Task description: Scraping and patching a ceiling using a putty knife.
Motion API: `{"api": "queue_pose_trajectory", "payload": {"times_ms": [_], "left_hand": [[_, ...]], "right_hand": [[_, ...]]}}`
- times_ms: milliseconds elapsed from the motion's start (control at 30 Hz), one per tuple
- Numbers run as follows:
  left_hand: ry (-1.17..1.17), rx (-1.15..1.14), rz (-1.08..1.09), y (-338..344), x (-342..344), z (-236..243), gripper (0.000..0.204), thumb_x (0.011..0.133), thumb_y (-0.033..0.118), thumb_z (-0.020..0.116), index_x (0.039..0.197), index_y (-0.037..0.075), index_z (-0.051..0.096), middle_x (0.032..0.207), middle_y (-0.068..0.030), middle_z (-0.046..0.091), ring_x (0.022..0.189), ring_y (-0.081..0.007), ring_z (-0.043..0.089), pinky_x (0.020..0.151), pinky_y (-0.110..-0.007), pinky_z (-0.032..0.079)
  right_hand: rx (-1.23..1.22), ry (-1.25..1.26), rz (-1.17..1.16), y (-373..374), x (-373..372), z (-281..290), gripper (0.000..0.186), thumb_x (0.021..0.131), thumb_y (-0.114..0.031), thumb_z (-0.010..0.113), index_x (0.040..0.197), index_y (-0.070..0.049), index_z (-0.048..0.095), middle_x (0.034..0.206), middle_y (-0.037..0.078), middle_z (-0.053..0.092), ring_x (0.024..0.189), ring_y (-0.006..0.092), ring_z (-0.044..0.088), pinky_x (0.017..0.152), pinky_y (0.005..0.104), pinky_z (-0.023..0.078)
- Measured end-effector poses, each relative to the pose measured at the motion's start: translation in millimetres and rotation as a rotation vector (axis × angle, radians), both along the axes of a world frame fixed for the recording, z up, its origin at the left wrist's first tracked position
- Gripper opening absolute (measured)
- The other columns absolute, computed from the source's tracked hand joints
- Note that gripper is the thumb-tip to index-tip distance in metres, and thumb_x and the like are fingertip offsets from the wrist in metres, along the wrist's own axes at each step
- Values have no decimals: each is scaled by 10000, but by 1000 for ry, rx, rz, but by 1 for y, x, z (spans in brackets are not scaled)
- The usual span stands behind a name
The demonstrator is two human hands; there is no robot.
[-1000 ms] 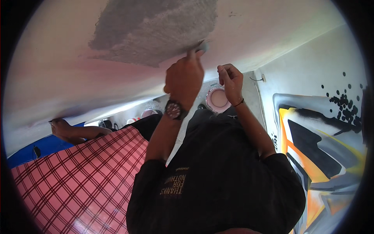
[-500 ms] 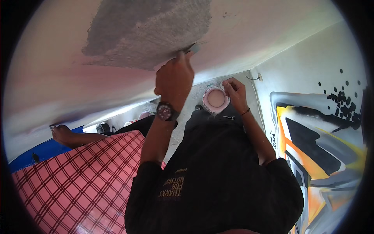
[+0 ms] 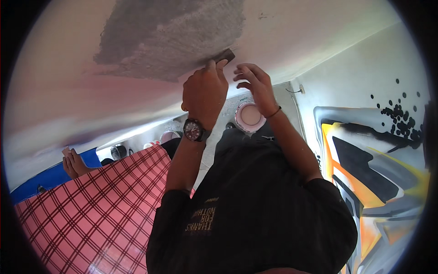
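My left hand (image 3: 205,93), a watch on its wrist, is closed around a dark, flat rectangular pad (image 3: 225,56); whether it is folded sandpaper I cannot tell. The pad lies against the white wall (image 3: 278,41), at the lower right edge of a rough grey patch (image 3: 169,41). Just to the right of the pad, my right hand (image 3: 258,86) is raised with its fingers apart and slightly curled, nothing visible in them. Below it stands a round bucket (image 3: 237,119) of pale pinkish liquid (image 3: 251,115), partly covered by my right hand and wrist.
Close on my left is a co-worker in a red checked garment (image 3: 96,201), whose hand (image 3: 73,164) holds a small pale piece at the wall. More buckets (image 3: 169,136) stand on the floor beyond. A painted side wall (image 3: 365,150) with a cable outlet (image 3: 301,89) borders my right.
My right hand has risen from beside the bucket toward the pad, its fingers spreading. The pad has turned in my left hand and shows its dark face. The co-worker's hand has shifted and turned.
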State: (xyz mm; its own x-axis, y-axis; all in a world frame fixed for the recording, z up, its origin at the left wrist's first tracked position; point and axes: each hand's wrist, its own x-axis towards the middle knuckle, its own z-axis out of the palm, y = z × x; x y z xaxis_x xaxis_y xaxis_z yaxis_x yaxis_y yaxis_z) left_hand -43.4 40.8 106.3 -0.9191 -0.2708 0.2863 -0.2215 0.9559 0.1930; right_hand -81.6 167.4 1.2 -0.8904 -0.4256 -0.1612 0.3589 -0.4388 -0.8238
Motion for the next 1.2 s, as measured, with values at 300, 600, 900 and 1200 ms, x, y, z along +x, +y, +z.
{"api": "queue_pose_trajectory", "payload": {"times_ms": [300, 600, 900, 1200], "left_hand": [[-111, 52, 4, -10, 4, -1, 354, 1008, 366, 532, 856, 87, 687, 750, -196, 695, 728, -406, 689, 638, -508, 549], [-136, 10, 2, -6, 2, 12, 360, 1017, 366, 517, 862, 71, 653, 738, -182, 698, 678, -385, 700, 604, -473, 567], [-39, 25, 22, -5, 8, 7, 326, 1020, 329, 532, 880, 70, 672, 660, -173, 683, 610, -361, 696, 567, -450, 563], [64, 17, 31, -10, 8, -4, 341, 988, 339, 601, 790, 69, 666, 651, -170, 677, 598, -352, 690, 559, -456, 553]], "right_hand": [[-348, -178, -97, -42, 5, 12, 245, 1026, -251, 607, 1133, -37, 660, 1008, 47, 704, 962, 138, 673, 834, 292, 525], [-133, -104, -221, -51, 16, 23, 199, 1018, -204, 618, 1032, -15, 680, 884, 46, 694, 779, 122, 650, 720, 268, 530], [613, 1363, -1237, 20, -83, 94, 437, 994, -184, 543, 1351, 64, 498, 1302, 237, 545, 1254, 380, 486, 1077, 473, 378], [624, 1789, -1219, -2, -129, 129, 559, 1049, -319, 321, 1426, 75, 447, 1505, 322, 400, 1428, 459, 361, 1171, 635, 260]]}}
